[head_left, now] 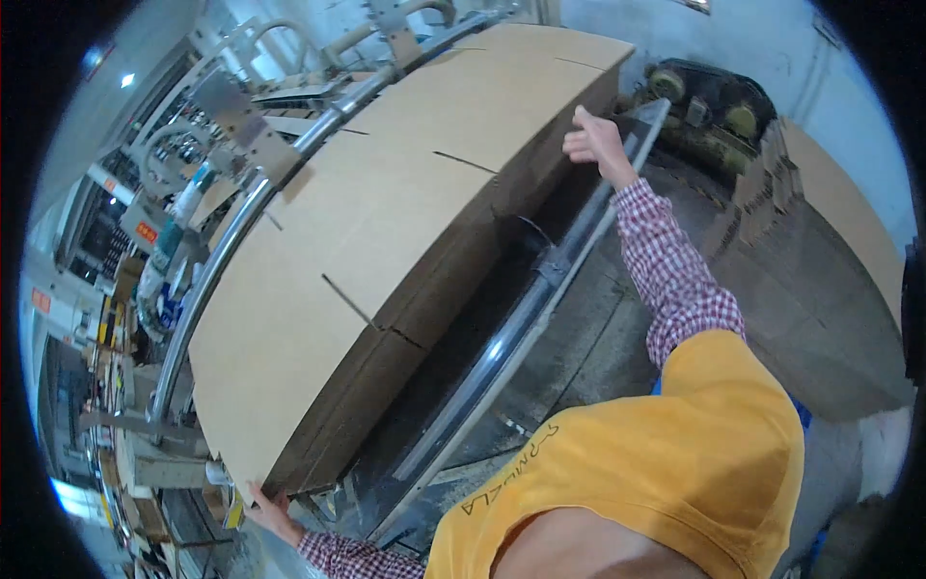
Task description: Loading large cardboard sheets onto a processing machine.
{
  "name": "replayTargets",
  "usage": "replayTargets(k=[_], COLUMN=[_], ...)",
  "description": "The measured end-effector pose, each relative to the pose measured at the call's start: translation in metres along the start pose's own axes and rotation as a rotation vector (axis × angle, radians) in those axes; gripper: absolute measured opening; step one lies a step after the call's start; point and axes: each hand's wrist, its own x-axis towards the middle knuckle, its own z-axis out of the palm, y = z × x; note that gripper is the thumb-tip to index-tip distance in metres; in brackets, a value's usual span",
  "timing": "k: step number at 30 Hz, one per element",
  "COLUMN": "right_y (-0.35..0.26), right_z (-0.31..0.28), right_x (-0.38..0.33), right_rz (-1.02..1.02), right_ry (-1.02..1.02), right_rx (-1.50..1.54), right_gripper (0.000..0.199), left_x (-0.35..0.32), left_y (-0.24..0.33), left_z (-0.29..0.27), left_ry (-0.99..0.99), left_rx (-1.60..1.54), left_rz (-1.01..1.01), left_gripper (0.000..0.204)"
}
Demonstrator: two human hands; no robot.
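both arms are spread wide apart, each in a red and white checked sleeve under a yellow vest. the right hand [596,141] is stretched far forward and up on a nearly straight arm, its wrist bare past the cuff, the fingers curled loosely and the thumb raised. the left hand [271,512] sits low and close to the body, well apart from the right one, with only the back of the hand and a short piece of cuffed forearm showing; its fingers point up and away and look bent, though how tightly they close cannot be told.
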Motion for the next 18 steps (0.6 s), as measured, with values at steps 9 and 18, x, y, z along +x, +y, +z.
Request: replayTargets(k=[9,18], right_y=[0.06,0.073], right_z=[0.002,0.028], right_x=[0.142,0.163], right_rz=[-0.392,-0.225], right_ry=[0.506,0.543], right_rx=[-0.079,-0.259], right_gripper=[0.068,0.065], left_x=[-0.006,0.041], left_y=[-0.019,-0.052], left_z=[0.058,0.06], left_ry=[0.598,0.905], left_rx=[-0.059,-0.047], left_rz=[0.343,0.282], left_gripper=[0.054,0.068])
